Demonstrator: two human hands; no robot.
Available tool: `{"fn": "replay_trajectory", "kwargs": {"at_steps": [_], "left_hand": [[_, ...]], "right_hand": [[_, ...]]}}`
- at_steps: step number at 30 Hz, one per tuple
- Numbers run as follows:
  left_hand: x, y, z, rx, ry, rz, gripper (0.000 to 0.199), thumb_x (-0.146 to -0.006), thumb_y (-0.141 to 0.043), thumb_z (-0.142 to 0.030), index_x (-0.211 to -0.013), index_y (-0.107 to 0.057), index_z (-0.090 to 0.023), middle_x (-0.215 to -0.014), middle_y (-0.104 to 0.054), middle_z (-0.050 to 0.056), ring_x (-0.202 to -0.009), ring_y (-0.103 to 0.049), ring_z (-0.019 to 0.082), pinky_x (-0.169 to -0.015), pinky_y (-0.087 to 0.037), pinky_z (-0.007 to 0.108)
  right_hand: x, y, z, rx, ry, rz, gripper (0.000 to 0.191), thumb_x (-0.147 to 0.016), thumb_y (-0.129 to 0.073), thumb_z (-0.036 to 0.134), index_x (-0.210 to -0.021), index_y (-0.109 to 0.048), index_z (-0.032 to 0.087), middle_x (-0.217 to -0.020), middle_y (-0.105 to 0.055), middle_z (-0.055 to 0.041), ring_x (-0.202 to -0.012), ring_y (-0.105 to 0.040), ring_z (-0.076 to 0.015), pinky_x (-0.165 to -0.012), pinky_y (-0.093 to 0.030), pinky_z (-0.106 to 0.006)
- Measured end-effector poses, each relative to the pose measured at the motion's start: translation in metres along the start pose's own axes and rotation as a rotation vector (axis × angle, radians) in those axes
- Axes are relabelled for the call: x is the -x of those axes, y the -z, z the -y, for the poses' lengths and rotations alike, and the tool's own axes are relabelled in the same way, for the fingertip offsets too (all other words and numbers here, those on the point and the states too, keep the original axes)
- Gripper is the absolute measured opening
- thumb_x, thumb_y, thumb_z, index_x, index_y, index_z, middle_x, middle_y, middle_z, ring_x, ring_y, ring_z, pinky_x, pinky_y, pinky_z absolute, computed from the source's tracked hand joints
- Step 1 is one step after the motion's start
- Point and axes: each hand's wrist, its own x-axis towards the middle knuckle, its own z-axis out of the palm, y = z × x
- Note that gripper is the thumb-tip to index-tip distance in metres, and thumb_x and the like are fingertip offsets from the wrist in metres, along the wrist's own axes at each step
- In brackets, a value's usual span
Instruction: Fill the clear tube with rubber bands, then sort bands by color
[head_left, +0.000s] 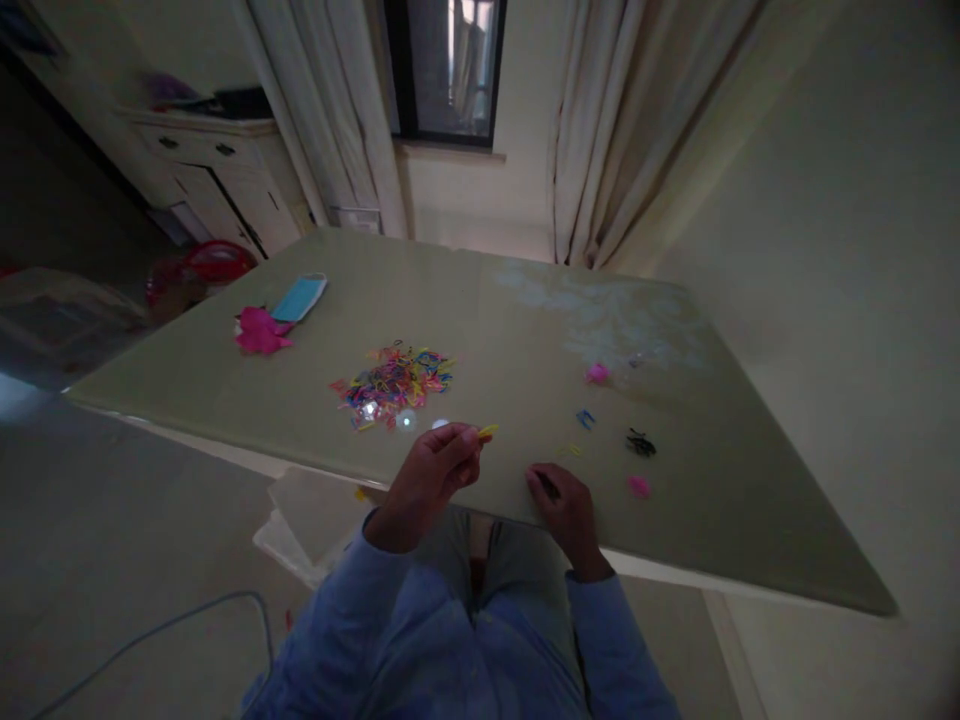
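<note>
My left hand is raised over the table's near edge, thumb and forefinger pinching a small yellow rubber band. Beyond it lies a mixed heap of rubber bands in many colours. My right hand rests at the near edge with its fingers curled; whether anything is inside cannot be seen. Just past that hand are a few yellow bands and a small blue group. Farther right sit a black cluster, a pink cluster and another pink bunch.
At the table's far left lie a blue face mask and a crumpled pink piece. A clear, hard-to-identify item is near the pink bunch. A white cabinet stands behind on the left, and a wall borders the right side.
</note>
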Motion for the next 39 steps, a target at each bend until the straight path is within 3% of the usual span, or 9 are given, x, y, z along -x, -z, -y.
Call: {"fn": "replay_trajectory", "kwargs": {"at_steps": [4,7,10,13,15,18,23,32,39], "left_hand": [[-0.004,-0.019,0.019,-0.042,0.068,0.077,0.036,-0.072,-0.080,-0.046,-0.075,-0.067,-0.012,-0.060,-0.049,-0.004,-0.050,-0.039,0.004,-0.049,-0.028,0.019],[-0.014,-0.028,0.034,-0.199,0.055,0.115,0.037,-0.076,-0.075,-0.050,-0.080,-0.069,-0.014,-0.057,-0.047,-0.005,-0.050,-0.037,0.005,-0.050,-0.029,0.021],[-0.033,-0.039,0.051,-0.550,-0.135,0.200,0.032,-0.083,-0.067,-0.047,-0.084,-0.072,-0.015,-0.065,-0.058,-0.001,-0.058,-0.049,0.010,-0.057,-0.038,0.023],[-0.061,-0.052,0.069,-1.009,-0.385,0.357,0.023,-0.090,-0.060,-0.035,-0.087,-0.074,-0.017,-0.084,-0.068,0.005,-0.077,-0.059,0.016,-0.074,-0.045,0.028],[-0.079,-0.060,0.079,-1.279,-0.438,0.455,0.022,-0.092,-0.056,-0.029,-0.089,-0.074,-0.017,-0.091,-0.069,0.008,-0.086,-0.061,0.019,-0.080,-0.046,0.030],[-0.102,-0.066,0.088,-1.541,-0.396,0.559,0.022,-0.093,-0.054,-0.025,-0.090,-0.074,-0.017,-0.095,-0.069,0.008,-0.089,-0.063,0.020,-0.081,-0.047,0.030],[-0.119,-0.059,0.091,-1.652,-0.344,0.564,0.019,-0.090,-0.057,-0.026,-0.092,-0.075,-0.018,-0.093,-0.070,0.008,-0.087,-0.064,0.020,-0.080,-0.047,0.029],[-0.131,-0.046,0.098,-1.612,-0.344,0.666,0.016,-0.083,-0.062,-0.024,-0.085,-0.078,-0.021,-0.087,-0.074,0.008,-0.081,-0.065,0.021,-0.077,-0.046,0.030],[-0.125,-0.048,0.093,-1.661,-0.342,0.555,0.018,-0.085,-0.061,-0.024,-0.089,-0.079,-0.020,-0.089,-0.073,0.012,-0.085,-0.065,0.025,-0.078,-0.046,0.033]], "right_hand": [[0.000,-0.001,0.004,-0.002,-0.017,0.017,0.023,-0.093,-0.054,0.033,-0.089,-0.071,0.019,-0.085,-0.075,-0.0073,-0.078,-0.069,-0.0196,-0.074,-0.051,-0.029],[-0.001,-0.001,0.007,0.009,-0.018,0.027,0.022,-0.093,-0.053,0.030,-0.088,-0.071,0.019,-0.084,-0.074,-0.0073,-0.077,-0.067,-0.0196,-0.072,-0.050,-0.029],[-0.001,-0.002,0.008,0.058,-0.046,0.052,0.021,-0.091,-0.052,0.026,-0.091,-0.072,0.018,-0.084,-0.075,-0.0079,-0.075,-0.067,-0.0201,-0.068,-0.048,-0.028],[-0.002,-0.004,0.006,0.141,-0.105,0.099,0.021,-0.087,-0.054,0.021,-0.096,-0.072,0.016,-0.084,-0.076,-0.0106,-0.072,-0.068,-0.0216,-0.062,-0.045,-0.027],[-0.002,-0.006,0.004,0.178,-0.129,0.135,0.020,-0.085,-0.056,0.021,-0.095,-0.073,0.014,-0.084,-0.076,-0.0119,-0.071,-0.068,-0.0227,-0.059,-0.043,-0.026],[-0.001,-0.007,0.002,0.169,-0.138,0.145,0.017,-0.085,-0.058,0.021,-0.090,-0.074,0.014,-0.083,-0.076,-0.0112,-0.072,-0.068,-0.0228,-0.060,-0.042,-0.027],[0.000,-0.007,0.006,0.147,-0.073,0.095,0.015,-0.088,-0.058,0.020,-0.088,-0.072,0.017,-0.086,-0.075,-0.0086,-0.080,-0.067,-0.0212,-0.069,-0.044,-0.027],[0.002,-0.009,0.006,0.170,-0.034,0.086,0.015,-0.089,-0.059,0.024,-0.082,-0.072,0.021,-0.079,-0.073,-0.0064,-0.075,-0.066,-0.0202,-0.066,-0.044,-0.027],[0.002,-0.008,0.007,0.159,-0.046,0.092,0.014,-0.089,-0.061,0.024,-0.083,-0.072,0.019,-0.079,-0.073,-0.0073,-0.075,-0.066,-0.0205,-0.067,-0.045,-0.028]]}}
